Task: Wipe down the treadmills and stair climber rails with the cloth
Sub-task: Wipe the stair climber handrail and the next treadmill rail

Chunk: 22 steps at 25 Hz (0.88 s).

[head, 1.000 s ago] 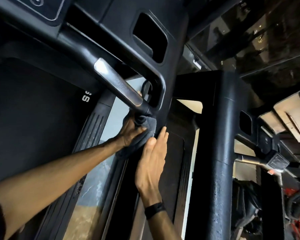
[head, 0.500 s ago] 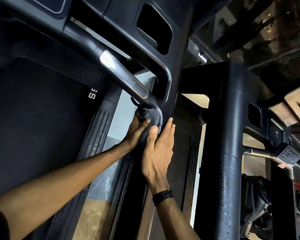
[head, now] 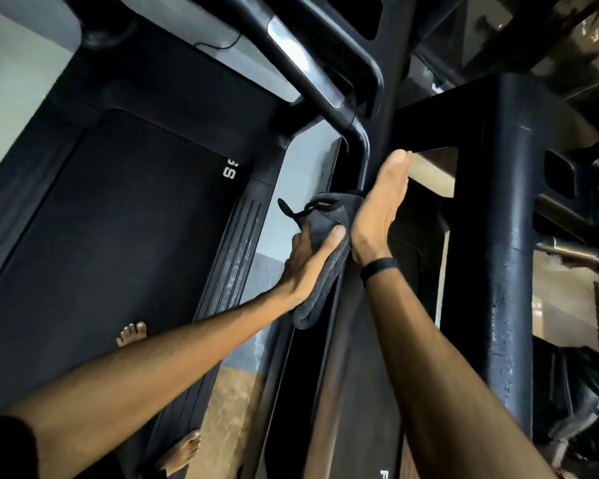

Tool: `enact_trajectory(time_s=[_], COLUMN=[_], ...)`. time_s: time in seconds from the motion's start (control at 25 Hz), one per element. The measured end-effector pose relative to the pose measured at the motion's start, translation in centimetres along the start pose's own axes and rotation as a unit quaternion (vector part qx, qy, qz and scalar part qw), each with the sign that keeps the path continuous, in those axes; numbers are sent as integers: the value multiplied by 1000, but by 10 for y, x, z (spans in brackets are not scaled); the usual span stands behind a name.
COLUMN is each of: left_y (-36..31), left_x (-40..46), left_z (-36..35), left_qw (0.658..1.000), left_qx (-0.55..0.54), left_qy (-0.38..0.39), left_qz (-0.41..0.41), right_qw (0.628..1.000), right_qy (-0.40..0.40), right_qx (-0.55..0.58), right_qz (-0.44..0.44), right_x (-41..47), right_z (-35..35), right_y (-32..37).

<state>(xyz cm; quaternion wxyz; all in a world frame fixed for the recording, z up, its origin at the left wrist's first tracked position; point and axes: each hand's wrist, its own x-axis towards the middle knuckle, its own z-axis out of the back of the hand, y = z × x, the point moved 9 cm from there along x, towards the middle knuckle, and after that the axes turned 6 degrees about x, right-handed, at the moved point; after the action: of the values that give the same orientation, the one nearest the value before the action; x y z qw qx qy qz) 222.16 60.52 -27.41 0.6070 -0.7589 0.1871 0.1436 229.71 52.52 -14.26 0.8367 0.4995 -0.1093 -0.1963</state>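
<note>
The left hand (head: pixel 312 261) gripped a dark cloth (head: pixel 325 243), pressing it against the treadmill upright (head: pixel 363 174) just below the curved handrail (head: pixel 312 77). The right hand (head: pixel 377 216), fingers straight and together, lay flat against the upright, touching the cloth's right side. A black wristband (head: pixel 379 267) circled the right wrist.
</note>
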Motion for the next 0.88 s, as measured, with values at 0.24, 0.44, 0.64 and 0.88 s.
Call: enact_trajectory(time_s=[0.24,0.44,0.64,0.88], left_y=[36,65,85,88], left_x=[-83,-144,-218,-299], left_z=[1,5,11,10], left_qw=[999,999,997,986], left_qx=[8,34,60,155], left_qy=[13,-8,-39,-57], left_qz=[-33,-40,-38,-32], right_qw=[996,987,990,993], right_qy=[45,118,111,111], right_qx=[-54,-84,-62,-35], right_qz=[50,74,58,-4], right_x=[-78,-159,-225,-282], right_z=[19,57,109,161], right_y=[-6,-38,-54,-56])
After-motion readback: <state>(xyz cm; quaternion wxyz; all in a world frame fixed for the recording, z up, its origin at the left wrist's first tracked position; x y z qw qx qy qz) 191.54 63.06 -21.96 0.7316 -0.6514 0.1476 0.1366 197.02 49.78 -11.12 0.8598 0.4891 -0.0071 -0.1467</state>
